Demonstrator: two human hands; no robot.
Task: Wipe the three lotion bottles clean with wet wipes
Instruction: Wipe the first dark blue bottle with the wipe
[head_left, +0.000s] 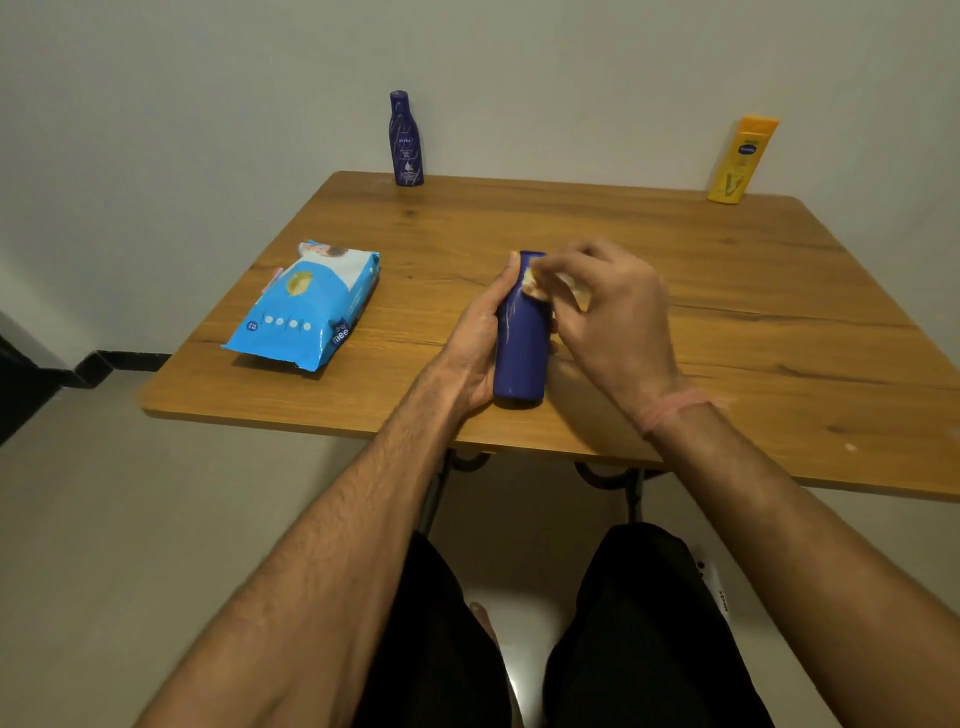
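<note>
Near the desk (727, 322) edge, left hand (475, 338) fingers curl around the blue bottle (519, 353), while right hand (608, 306) fingers pinch a wet wipe (535, 286) on its upper part. Wiping is in hand; next, turn the bottle for the unwiped sides.

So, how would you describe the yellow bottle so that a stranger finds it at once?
Start at the wooden table against the wall. Go to its far right corner, where the yellow bottle stands upright, alone. It is the only yellow one; the other two bottles are dark blue.
</note>
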